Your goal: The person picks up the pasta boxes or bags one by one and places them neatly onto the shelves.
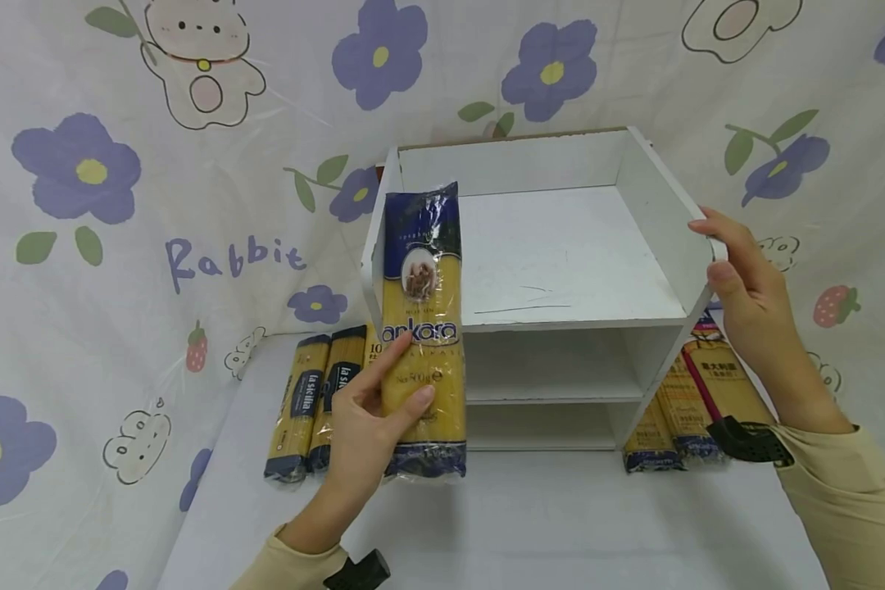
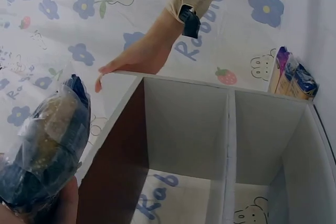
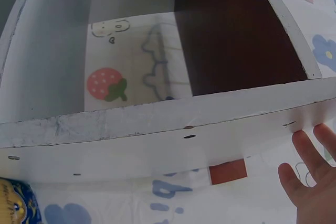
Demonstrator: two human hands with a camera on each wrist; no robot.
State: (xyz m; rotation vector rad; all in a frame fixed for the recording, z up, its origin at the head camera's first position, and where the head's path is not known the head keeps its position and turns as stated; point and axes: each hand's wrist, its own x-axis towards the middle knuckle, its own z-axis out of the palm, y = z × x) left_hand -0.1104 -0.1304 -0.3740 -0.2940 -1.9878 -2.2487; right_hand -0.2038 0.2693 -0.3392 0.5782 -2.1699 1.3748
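In the head view my left hand [image 1: 365, 430] grips a bag of spaghetti [image 1: 431, 401], its thumb and index finger across the front. The bag stands upright with its label facing me, overlapping the left side of a white shelf unit [image 1: 575, 324]. In the left wrist view the bag [image 2: 50, 140] shows end-on, crinkled film nearest. My right hand [image 1: 760, 303] holds the top front corner of the unit's right side panel, one finger over the upper edge and the thumb at the front edge. The right wrist view shows fingertips [image 3: 299, 137] against the panel.
Two dark-labelled pasta bags [image 1: 306, 406] and part of another lie left of the unit. Several more pasta bags [image 1: 715, 377] lean at its right. The unit has an open top tray [image 1: 560, 254] above two compartments. A patterned cloth [image 1: 221, 172] hangs behind the white table [image 1: 553, 516].
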